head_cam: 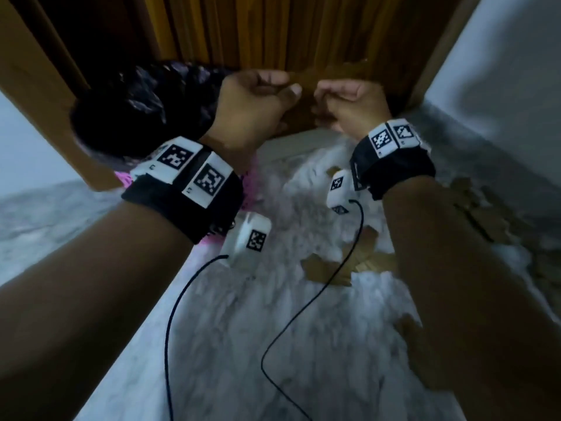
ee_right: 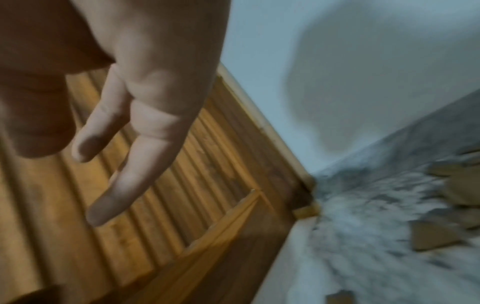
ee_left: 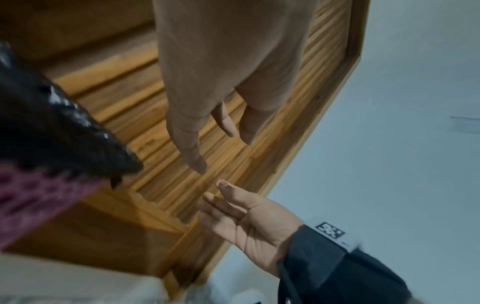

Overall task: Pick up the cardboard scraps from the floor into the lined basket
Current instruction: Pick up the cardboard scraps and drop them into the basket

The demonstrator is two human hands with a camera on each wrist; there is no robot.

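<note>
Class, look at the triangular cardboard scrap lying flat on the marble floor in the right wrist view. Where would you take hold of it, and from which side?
Pinch the triangular cardboard scrap at its pointed corner nearest the wooden door, coming down from above. It seems to lie flat on the marble floor, so the fingers need an exposed edge to get under, probably easiest there.

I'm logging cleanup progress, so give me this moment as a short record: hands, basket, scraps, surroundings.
left hand: raised near the basket, holds nothing; fingers look relaxed in its wrist view
right hand: raised beside the left, palm open in the left wrist view, holds nothing
basket: pink lattice wall, black liner over its rim, left of the hands
cardboard scraps: several on the marble floor, below and right of the hands
backdrop: ribbed wooden door, pale wall
</note>
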